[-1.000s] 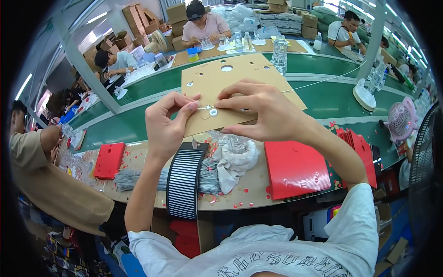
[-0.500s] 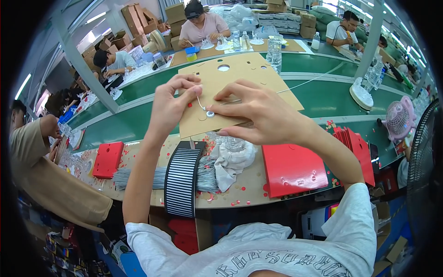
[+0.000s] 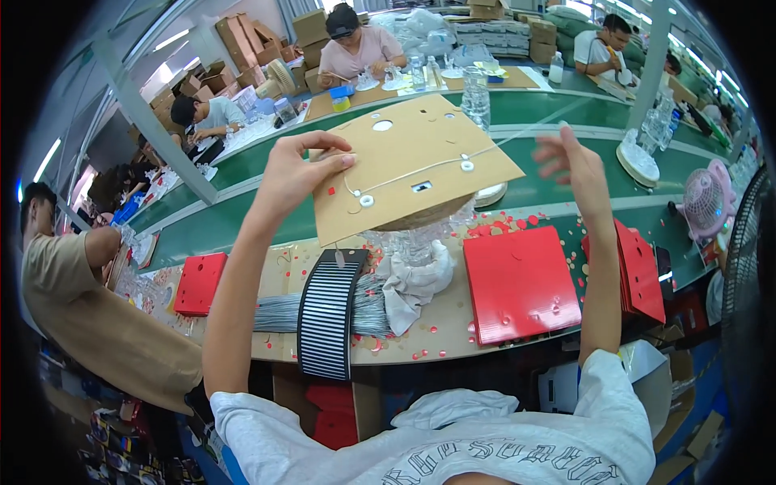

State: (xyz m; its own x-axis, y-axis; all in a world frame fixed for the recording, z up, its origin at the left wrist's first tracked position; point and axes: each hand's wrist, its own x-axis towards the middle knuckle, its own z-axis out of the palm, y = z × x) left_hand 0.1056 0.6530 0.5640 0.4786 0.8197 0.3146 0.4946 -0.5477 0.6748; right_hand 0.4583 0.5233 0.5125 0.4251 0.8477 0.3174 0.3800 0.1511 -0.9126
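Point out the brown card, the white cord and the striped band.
brown card [image 3: 420,149], head view, bare middle of its face.
white cord [image 3: 420,167], head view, the stretch between two washers.
striped band [image 3: 327,315], head view, middle of the strip.

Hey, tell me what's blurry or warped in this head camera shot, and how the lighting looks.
Head view: the right hand is smeared by motion blur, while the left hand and brown card are sharp; the green conveyor's edges bow from fisheye distortion, with black corners; lighting is bright and even, without hard shadows.
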